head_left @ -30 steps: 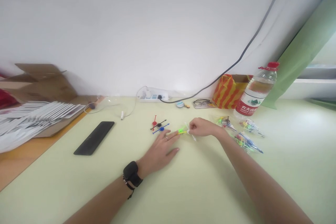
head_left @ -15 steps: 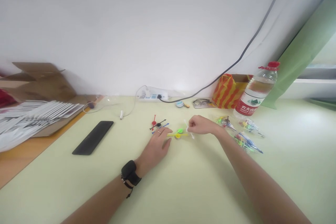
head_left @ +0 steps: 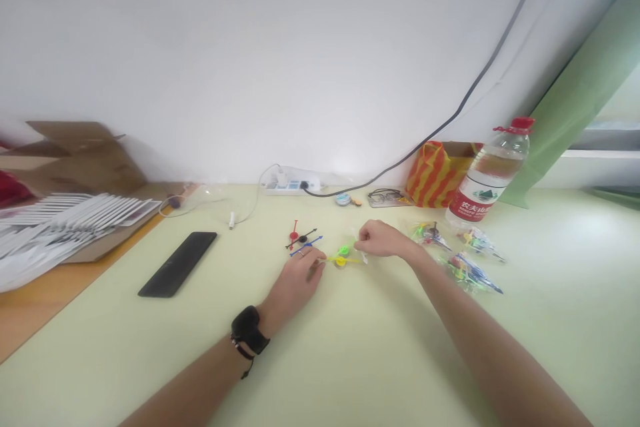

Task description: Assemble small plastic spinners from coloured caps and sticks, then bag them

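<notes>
Several plastic arrow spinners lie on the pale green table in the middle of the head view. My right hand is closed in a pinch on the white arrow spinner, partly hidden by the fingers. Left of it lie a green spinner and a yellow spinner, whose left end reaches my left hand. My left thumb and fingertips are drawn together; what is between them is too small to make out. Just beyond this hand are a blue spinner, a black spinner and a red spinner.
Bagged spinners lie right of my right arm, before a water bottle and a striped bag. A black phone-like slab lies left. A power strip sits by the wall; white packets and a carton are far left.
My left thumb has closed toward the fingertips, and the hand has drawn back slightly, showing more of the blue spinner. My right hand stays nearly in place while the white spinner has shifted slightly in its pinch.
</notes>
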The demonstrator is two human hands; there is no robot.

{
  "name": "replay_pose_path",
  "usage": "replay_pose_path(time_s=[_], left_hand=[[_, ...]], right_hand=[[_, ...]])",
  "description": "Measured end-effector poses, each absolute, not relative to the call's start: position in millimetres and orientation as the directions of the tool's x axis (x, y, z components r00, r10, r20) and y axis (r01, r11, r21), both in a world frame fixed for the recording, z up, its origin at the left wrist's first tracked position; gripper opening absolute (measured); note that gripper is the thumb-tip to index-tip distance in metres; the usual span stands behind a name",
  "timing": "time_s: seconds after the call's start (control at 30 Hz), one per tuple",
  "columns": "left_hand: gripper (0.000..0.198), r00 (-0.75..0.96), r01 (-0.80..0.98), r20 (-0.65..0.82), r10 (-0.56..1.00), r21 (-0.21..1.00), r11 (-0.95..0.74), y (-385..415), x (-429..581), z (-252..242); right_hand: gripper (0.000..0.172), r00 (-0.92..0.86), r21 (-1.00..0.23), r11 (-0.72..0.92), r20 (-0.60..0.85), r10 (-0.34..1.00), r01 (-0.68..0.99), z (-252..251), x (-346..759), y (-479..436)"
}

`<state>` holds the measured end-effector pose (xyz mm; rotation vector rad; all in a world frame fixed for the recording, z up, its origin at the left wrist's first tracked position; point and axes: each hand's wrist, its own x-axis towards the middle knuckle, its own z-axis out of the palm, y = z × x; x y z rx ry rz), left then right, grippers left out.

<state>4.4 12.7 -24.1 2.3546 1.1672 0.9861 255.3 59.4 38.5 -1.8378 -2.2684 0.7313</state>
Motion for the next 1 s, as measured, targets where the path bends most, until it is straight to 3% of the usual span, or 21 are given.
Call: replay_pose_path(time_s=[0.13,0.37,0.83,1.0], left_hand=[[0.016,0.435,0.519,0.444,0.784,0.587,-0.621,15,5,-24],[0.018,0.453,0.531,0.481,0.75,0.53,-0.661,15,7,-25],[0.042,0.546,0.534,0.413,0.729,0.499,-0.683,7,6,-24],[0.05,0.52,0.583,0.391,0.76,0.488,-0.65,5,5,-19]], right_hand=[[0.019,-0.256,-0.434,0.143,-0.214,0.943,0.889,38,254,58],[0.018,-0.26,-0.414,0.149,-0.226,0.939,0.898,37,251,57],[0.02,-0.245,-0.38,0.142,-0.236,0.941,0.914,36,249,55],[0.021,-0.224,-0.385,0.141,-0.178,0.958,0.912,43,256,57]])
